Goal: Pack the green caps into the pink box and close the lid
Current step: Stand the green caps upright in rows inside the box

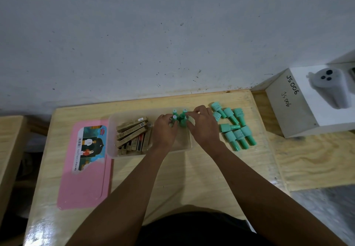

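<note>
Dim, soft light; glare on the counter (36, 232) at its near left corner, wide-angle bending at the edges, slight blur throughout.

A single wide-angle camera, worn on the head, looks forward and down onto the table (176, 172) from close above its near edge. The wall (153, 34) behind fills the upper half of the view.
</note>
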{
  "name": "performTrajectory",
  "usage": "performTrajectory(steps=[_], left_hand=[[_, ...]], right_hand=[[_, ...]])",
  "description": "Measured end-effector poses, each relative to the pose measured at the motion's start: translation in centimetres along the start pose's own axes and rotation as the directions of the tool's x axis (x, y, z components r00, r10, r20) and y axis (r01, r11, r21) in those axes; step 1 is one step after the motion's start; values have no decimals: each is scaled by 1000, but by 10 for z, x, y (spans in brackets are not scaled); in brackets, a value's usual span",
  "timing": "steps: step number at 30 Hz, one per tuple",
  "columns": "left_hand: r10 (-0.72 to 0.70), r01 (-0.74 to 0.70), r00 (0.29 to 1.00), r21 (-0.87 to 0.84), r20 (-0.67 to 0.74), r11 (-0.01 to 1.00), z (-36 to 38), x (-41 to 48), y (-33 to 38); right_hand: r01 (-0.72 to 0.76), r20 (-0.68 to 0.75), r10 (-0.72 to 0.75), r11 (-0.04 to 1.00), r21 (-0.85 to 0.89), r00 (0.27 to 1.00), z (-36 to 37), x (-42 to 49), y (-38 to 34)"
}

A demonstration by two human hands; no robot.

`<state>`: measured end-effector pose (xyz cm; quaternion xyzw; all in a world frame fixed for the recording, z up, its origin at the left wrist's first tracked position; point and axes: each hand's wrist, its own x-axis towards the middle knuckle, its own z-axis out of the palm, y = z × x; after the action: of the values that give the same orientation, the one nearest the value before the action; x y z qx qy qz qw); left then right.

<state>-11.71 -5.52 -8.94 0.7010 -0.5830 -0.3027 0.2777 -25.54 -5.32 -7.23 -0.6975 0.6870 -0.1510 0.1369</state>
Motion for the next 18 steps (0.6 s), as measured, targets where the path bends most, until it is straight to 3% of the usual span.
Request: performTrajectory(steps=[6,9,12,15,18], left_hand=[[-50,48,998,-53,-26,997,-7,-7,4],[-34,30,996,-48,-86,998,-11,-17,8],[80,-92,993,-136,-90,987,-9,-36,26],[251,-236,967,-205,52,950,10,-56,49],[358,-322,894,-169,268,931,38,-72,68]], right_hand=[[-18,-45,25,990,137,999,-14,-15,13],[-119,-66,134,973,196,989,-28,-41,36],[-284,-105,307,940,189,946,-41,-78,69],[-422,-123,450,884,200,885,-50,-115,104],[-491,-73,514,846,206,855,-55,-141,133]])
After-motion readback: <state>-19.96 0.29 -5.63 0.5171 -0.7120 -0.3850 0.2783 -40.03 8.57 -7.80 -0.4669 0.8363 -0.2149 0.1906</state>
